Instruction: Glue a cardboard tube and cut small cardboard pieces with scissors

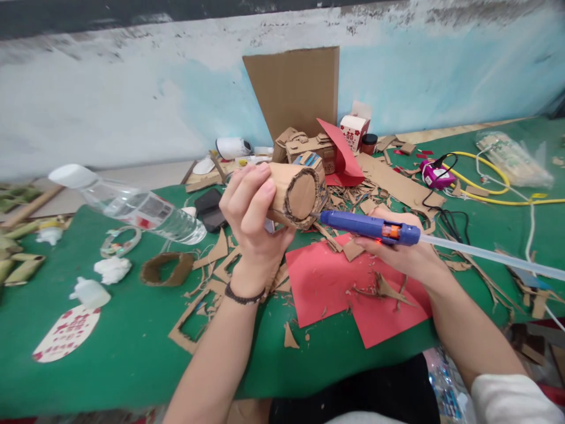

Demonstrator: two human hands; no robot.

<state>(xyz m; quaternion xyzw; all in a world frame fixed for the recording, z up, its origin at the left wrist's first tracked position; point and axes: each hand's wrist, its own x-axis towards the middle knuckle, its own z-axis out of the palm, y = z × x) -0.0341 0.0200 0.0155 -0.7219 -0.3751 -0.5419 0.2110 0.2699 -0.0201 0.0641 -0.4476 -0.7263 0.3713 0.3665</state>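
Observation:
My left hand (249,212) is wrapped round a cardboard cylinder (282,182) and holds it up above the table, its round end turned toward the right. In my right hand (397,244) is a blue glue gun (353,224), gripped with an orange part showing in its body. The gun's nozzle meets the lower right rim of the cylinder, or nearly so; contact is hard to make out. A long translucent glue stick (485,252) sticks out of the gun's back end. Below both hands lie red paper sheets (318,282) strewn with cardboard scraps.
A plastic bottle (141,206) is at the left, near a cardboard ring (166,269). Behind the cylinder stands a cardboard piece (300,88) against the wall. To the right lie a purple device (436,175), a yellow cable (494,171) and a bag of sticks (512,156).

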